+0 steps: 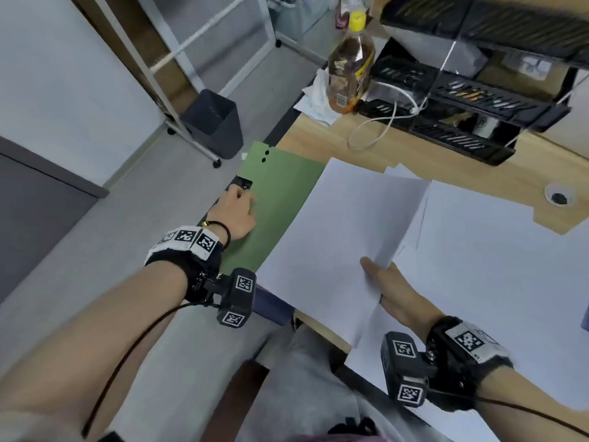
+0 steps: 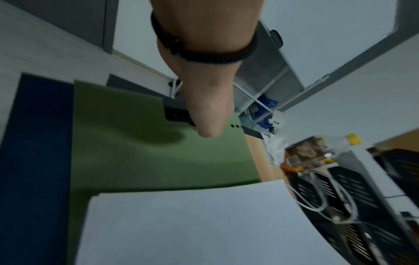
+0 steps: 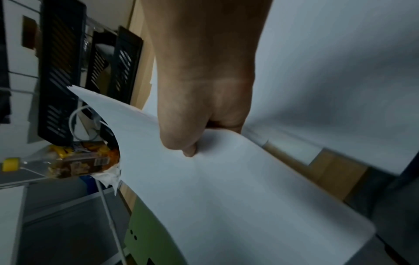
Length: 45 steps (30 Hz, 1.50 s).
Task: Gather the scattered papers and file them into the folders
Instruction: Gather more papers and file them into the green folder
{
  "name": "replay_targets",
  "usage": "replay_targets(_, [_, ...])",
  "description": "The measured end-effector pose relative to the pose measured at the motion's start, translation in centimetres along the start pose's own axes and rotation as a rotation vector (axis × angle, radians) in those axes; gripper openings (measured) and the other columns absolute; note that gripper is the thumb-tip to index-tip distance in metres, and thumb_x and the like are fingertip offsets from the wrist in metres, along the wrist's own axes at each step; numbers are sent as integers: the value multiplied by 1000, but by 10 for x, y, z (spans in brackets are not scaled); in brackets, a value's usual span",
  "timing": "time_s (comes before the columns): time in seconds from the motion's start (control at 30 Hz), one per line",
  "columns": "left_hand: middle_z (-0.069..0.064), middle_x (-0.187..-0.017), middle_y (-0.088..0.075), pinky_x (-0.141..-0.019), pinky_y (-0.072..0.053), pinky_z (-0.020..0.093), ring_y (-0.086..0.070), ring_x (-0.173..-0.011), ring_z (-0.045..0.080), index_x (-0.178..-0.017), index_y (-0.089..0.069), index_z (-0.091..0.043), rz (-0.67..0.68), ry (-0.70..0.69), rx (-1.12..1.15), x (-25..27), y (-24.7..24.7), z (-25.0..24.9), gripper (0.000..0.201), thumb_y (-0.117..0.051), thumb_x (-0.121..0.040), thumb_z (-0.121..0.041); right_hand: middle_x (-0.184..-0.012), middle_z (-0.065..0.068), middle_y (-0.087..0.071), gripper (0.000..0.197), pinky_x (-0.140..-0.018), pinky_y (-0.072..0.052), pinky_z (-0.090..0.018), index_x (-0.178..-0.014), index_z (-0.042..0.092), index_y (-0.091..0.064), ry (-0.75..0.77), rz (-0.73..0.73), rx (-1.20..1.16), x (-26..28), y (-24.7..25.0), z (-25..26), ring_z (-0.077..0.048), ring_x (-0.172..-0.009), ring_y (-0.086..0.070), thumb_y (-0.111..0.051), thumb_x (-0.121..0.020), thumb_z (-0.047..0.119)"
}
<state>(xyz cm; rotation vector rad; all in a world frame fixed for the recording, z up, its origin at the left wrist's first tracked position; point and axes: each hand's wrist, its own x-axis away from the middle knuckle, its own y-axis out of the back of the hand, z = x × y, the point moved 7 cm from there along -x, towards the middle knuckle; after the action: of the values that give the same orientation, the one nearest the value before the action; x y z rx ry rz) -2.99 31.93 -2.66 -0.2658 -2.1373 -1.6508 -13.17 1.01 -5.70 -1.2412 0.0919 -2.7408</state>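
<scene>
My right hand pinches a white sheet by its near edge, thumb on top, and the sheet hangs over the green folder. My left hand is on the black clip at the folder's far-left edge; I cannot tell if the fingers grip it. More papers lie on the counter, right of my right hand. I think the folder, overhanging the counter edge, may slip, or the sheet may bend and miss the clip.

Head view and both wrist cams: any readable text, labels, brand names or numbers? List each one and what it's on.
No words or numbers can be read.
Bottle label: printing and a barcode show, too blurred to read.
Wrist bands and cameras: black-and-white square marker codes only, no letters.
Sheets in the right hand: blank on the side shown.
Green folder: no print visible.
</scene>
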Motion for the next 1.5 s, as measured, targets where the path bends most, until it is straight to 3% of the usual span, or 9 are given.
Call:
replay_targets(0.23, [19, -122, -52, -92, -50, 46, -56, -105, 38, -134, -38, -8, 211, 197, 274, -23, -19, 46, 67, -58, -75, -32, -121, -6, -66, 32, -96, -50, -43, -133, 14, -50, -50, -73, 39, -33, -43, 11, -27, -110, -63, -45, -103, 24])
replay_targets(0.43, [12, -111, -57, -74, -46, 33, -60, -95, 30, -116, -44, -9, 175, 196, 483, -36, -10, 51, 55, -61, -73, -39, -94, -11, -61, 30, -61, -38, -29, -120, 0, -57, -37, -214, 63, -49, -49, 16, -29, -81, -56, -44, -98, 14])
replay_targets(0.57, [2, -82, -54, -63, -41, 29, -51, -73, 19, -97, -47, -15, 151, 111, 692, -38, 5, 40, 22, -59, -84, -29, -86, -11, -51, 28, -54, -28, -29, -115, -5, -55, -51, -254, 84, -52, -45, 11, -25, -72, -43, -44, -99, 16])
replay_targets(0.8, [-9, -85, -56, -69, -44, 20, -54, -76, 4, -112, -53, -14, 276, -66, 918, -31, 42, 30, 20, -60, -94, -18, -108, -8, -69, 26, -89, -48, -43, -124, 8, -57, -35, -226, 11, -40, -47, 27, -29, -96, -63, -46, -102, 19])
replay_targets(0.87, [-4, -111, -62, -88, -48, 28, -59, -100, 9, -132, -47, -11, 256, -63, 973, -32, 54, 34, 55, -69, -86, -32, -102, 1, -74, 21, -90, -51, -40, -118, 15, -60, 1, -196, -32, -35, -47, 39, -22, -94, -67, -47, -102, 18])
replay_targets(0.97, [2, -152, -37, -115, -27, 33, -36, -138, 16, -147, -29, -14, 159, -90, 1042, -32, 83, 27, 81, -73, -83, -36, -96, 11, -77, 16, -76, -60, -28, -108, 23, -62, 65, -143, -150, -27, -45, 66, -9, -86, -73, -50, -100, 16])
replay_targets(1.17, [6, -149, -43, -113, -33, 45, -41, -137, 21, -145, -33, -13, 239, -150, 1153, -35, 88, -29, 92, -82, -72, -38, -112, 8, -74, 24, -83, -57, -24, -120, 19, -63, 172, -169, -224, 0, -11, 111, -9, -99, -71, -52, -99, 15])
replay_targets(1.37, [7, -120, -62, -95, -51, 40, -58, -106, 20, -122, -48, -16, 433, -128, 1079, -23, 7, -117, 39, -65, -88, -7, -120, -6, -69, 31, -89, -53, -37, -127, 9, -58, 149, -406, -163, 29, 79, 65, -20, -99, -68, -53, -98, 16])
replay_targets(1.5, [-1, -99, -59, -84, -47, 28, -54, -92, 15, -118, -50, -11, 452, -159, 812, -11, -43, -185, 29, -60, -91, -13, -127, -12, -65, 38, -97, -49, -42, -132, 4, -53, 123, -570, -217, 64, 140, 24, -29, -112, -63, -52, -100, 24])
